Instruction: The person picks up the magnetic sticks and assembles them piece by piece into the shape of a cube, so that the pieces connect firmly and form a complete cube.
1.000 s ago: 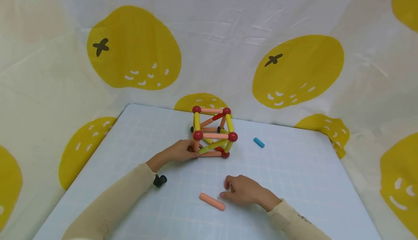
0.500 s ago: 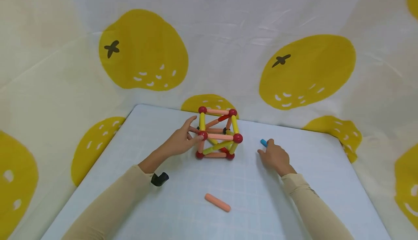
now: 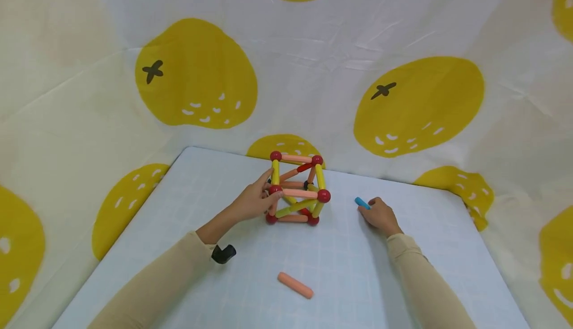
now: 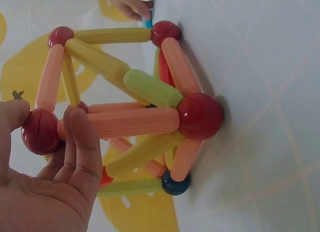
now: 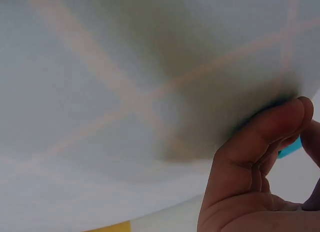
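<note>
A cube-like frame (image 3: 299, 194) of pink, yellow, green and red magnetic rods joined by balls stands at the back middle of the table. My left hand (image 3: 250, 204) pinches the red ball (image 4: 40, 134) at its upper front left corner, thumb on one side and fingers on the other. In the left wrist view, a dark blue ball (image 4: 176, 183) shows at a lower corner. To the right of the frame, my right hand (image 3: 382, 217) pinches a short blue magnetic rod (image 3: 361, 203) low over the table. Its fingers hide part of that rod in the right wrist view.
A loose pink rod (image 3: 295, 285) lies on the pale table (image 3: 340, 269) in front of the frame. A black piece (image 3: 224, 254) is on the left wrist. Cloth (image 3: 309, 85) printed with yellow fruit hangs behind and beside the table.
My right hand has moved from near the loose pink rod to the back right and taken hold of the blue rod. My left hand has shifted from the frame's lower corner to its upper ball.
</note>
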Demonstrator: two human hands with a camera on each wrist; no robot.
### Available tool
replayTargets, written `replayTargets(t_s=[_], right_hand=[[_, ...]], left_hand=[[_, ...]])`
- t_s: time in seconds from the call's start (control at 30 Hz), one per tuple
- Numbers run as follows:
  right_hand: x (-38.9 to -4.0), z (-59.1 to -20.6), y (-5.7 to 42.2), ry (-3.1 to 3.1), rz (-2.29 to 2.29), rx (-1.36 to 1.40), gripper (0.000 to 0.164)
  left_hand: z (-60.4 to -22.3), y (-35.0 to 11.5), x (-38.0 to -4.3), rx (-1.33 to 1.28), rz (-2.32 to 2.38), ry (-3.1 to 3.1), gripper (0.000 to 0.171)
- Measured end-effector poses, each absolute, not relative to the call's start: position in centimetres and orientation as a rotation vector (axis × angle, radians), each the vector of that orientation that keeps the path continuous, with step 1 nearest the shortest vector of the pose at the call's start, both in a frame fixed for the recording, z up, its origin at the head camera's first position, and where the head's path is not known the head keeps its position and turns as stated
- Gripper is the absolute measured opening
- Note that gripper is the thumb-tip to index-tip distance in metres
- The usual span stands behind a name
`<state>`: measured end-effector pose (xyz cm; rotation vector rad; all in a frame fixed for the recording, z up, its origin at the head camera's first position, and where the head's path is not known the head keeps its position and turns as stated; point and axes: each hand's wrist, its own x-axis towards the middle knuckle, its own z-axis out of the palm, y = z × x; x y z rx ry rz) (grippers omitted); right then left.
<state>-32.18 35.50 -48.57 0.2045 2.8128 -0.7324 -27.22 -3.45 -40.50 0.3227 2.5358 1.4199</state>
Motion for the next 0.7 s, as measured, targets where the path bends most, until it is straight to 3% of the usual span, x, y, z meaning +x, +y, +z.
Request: replayTargets(t_s=[0.3, 0.7], right_hand=[[-31.6, -49.0, 35.1, 2.907, -0.732, 0.206, 0.043], [-30.9, -48.3, 34.5, 2.761, -1.297, 0.222, 0.042]], left_hand=[[-40.6, -3.8, -27.0, 0.336, 1.437, 2.510, 0.087], [-41.3, -4.7, -27.2, 0.371, 1.433, 2.487, 0.084]])
